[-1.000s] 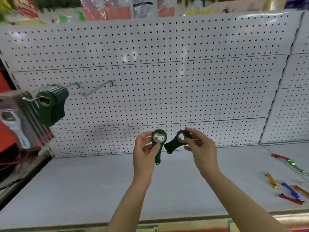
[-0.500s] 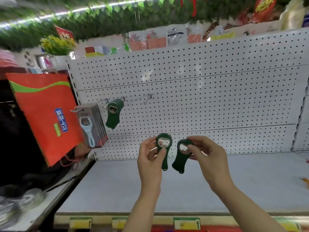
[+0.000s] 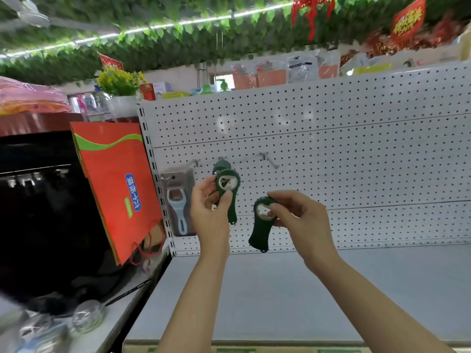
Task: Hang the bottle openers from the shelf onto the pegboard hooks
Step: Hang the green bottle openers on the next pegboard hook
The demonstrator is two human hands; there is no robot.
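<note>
My left hand point(image 3: 209, 214) pinches a dark green bottle opener point(image 3: 227, 193) upright, its round head just below and in front of the green openers point(image 3: 221, 165) that hang on a pegboard hook. My right hand point(image 3: 299, 219) pinches a second green bottle opener point(image 3: 261, 225) by its head, handle hanging down, lower and to the right. A bare hook point(image 3: 269, 161) juts from the white pegboard point(image 3: 356, 161) to the right of the hung openers.
Carded light-blue openers point(image 3: 177, 202) hang on the leftmost hook. An orange gift bag point(image 3: 116, 189) leans at the pegboard's left end beside a dark cabinet. The grey shelf point(image 3: 293, 296) lies below my arms.
The view has swung left and upward. My left hand has lifted its opener up toward the hook with the hung openers; my right hand has stayed lower with its opener.
</note>
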